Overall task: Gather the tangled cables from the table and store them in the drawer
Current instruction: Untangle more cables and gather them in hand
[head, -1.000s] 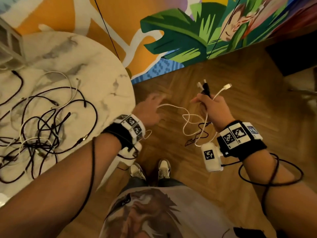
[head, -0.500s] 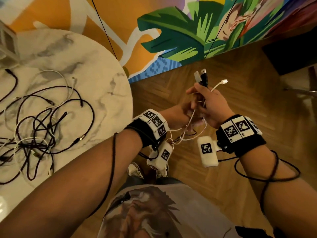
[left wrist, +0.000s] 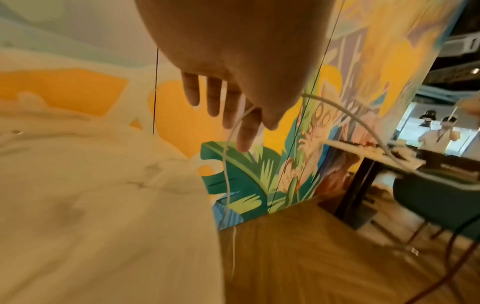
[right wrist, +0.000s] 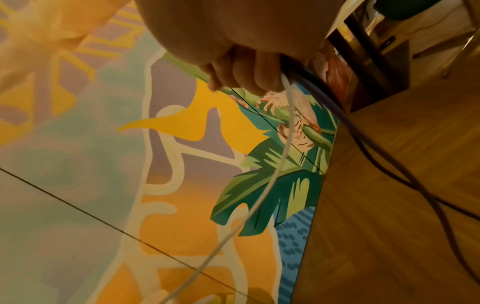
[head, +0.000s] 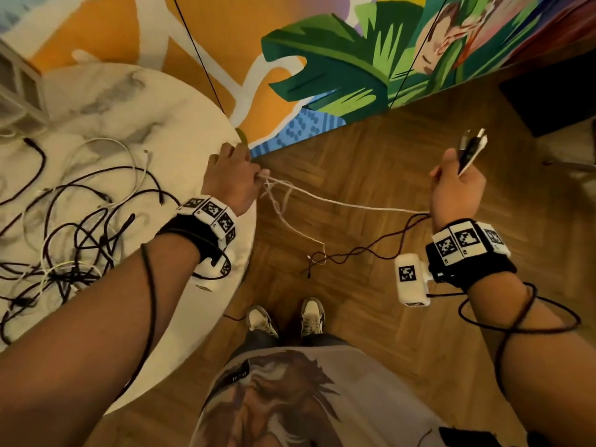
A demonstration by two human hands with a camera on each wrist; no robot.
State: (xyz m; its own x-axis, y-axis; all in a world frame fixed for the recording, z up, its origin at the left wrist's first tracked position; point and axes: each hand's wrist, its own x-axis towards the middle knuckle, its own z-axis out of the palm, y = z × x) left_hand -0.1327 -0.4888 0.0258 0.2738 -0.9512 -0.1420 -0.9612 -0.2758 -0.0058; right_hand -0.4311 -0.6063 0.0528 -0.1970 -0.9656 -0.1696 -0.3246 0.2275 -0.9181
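My right hand (head: 458,188) grips the plug ends (head: 471,146) of a white cable and a black cable, held up over the wooden floor. The white cable (head: 348,205) stretches left to my left hand (head: 233,175), which pinches it at the round table's right edge. In the left wrist view the fingers (left wrist: 245,135) lie nearly straight, with the white cable (left wrist: 226,164) running out beside the thumb. The black cable (head: 364,250) sags from my right hand towards the floor. In the right wrist view both the white cable (right wrist: 284,142) and the black cable (right wrist: 349,127) leave the curled fingers (right wrist: 249,74). A tangle of black and white cables (head: 71,240) lies on the table.
The marble table (head: 193,133) fills the left. A white framed object (head: 16,82) stands at its far left. A painted wall (head: 354,59) runs behind, and a dark cabinet (head: 554,98) is at the right. My shoes (head: 287,317) stand on the parquet.
Half a second ago my hands were together over the floor. They have since drawn apart, the left to the table edge and the right out to the right, stretching the white cable.
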